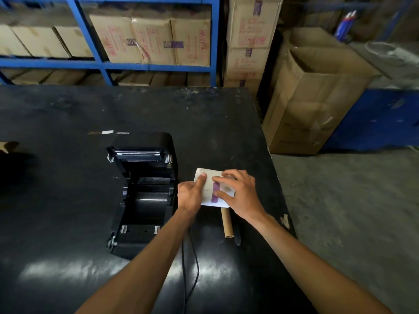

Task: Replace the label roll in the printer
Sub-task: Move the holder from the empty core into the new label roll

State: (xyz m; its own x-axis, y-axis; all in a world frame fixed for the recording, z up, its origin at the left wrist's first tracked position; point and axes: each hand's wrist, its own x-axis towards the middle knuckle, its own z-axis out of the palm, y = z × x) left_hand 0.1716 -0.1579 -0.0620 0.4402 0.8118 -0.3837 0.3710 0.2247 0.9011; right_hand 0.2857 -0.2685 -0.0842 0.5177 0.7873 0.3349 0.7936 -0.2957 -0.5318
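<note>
The black label printer (142,193) stands on the black table with its lid swung open and its roll bay bare. Just right of it lies a white label roll (209,185) sealed with a purple tape strip. My left hand (191,194) grips the roll's left side, thumb on top. My right hand (240,193) holds its right side, fingers over the tape. A bare brown cardboard core (226,223) lies on the table directly below the roll.
A black cable (190,268) runs from the printer toward me. The black table (68,223) ends at its right edge near the core. An open cardboard box (317,94) stands on the floor to the right. Blue shelving (102,64) with cartons is behind.
</note>
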